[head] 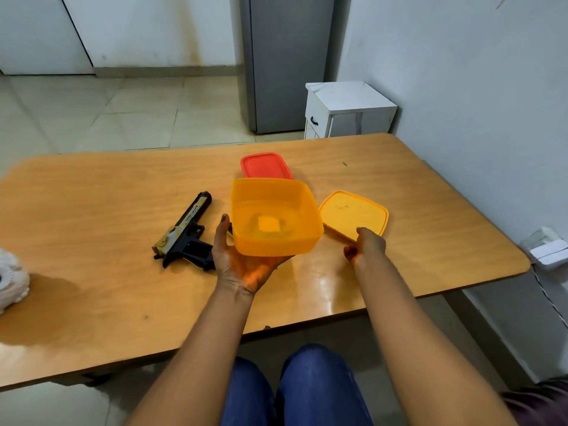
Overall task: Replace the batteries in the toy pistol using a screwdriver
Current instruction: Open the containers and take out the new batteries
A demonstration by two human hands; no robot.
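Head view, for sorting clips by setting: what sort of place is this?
Likely a home room, perhaps a kitchen or dining corner: a wooden table on a tiled floor, a grey fridge-like cabinet and a small white cabinet by the wall.

The premises appeared to be a room in a home. The floor [129, 118] was laid with pale tiles, and the walls [461, 72] were plain and scuffed. A grey refrigerator-like cabinet [289, 63] stood well beyond the fingers [225, 218] of the left hand [246, 265]. Beside it was a small white bedside cabinet [347, 112]. A wooden table [107, 302] carried plastic food containers [276, 216] at the fingertips. A wall socket [547, 250] sat far right of them.
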